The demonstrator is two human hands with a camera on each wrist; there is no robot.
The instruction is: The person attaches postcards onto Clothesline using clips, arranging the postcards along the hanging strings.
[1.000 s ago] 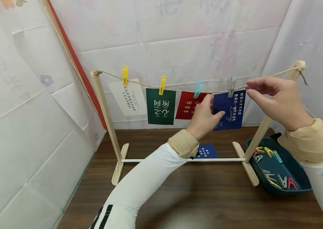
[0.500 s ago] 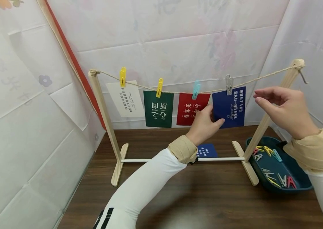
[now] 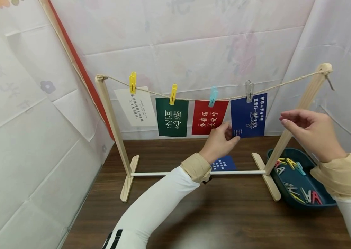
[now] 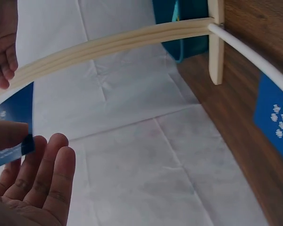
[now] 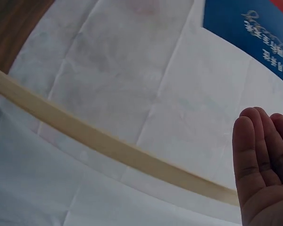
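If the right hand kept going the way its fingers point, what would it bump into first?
The right hand points left, toward the hanging cards. The blue card looks like the first thing in its way, though the wooden post stands close by and depth is hard to judge.

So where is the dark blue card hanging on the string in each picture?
Head: the dark blue card hangs right of centre, under the grey peg; the left hand pinches its lower corner.
Left wrist: at the left edge, beside the thumb.
Right wrist: top right corner.
Shared landmark: the wooden post.
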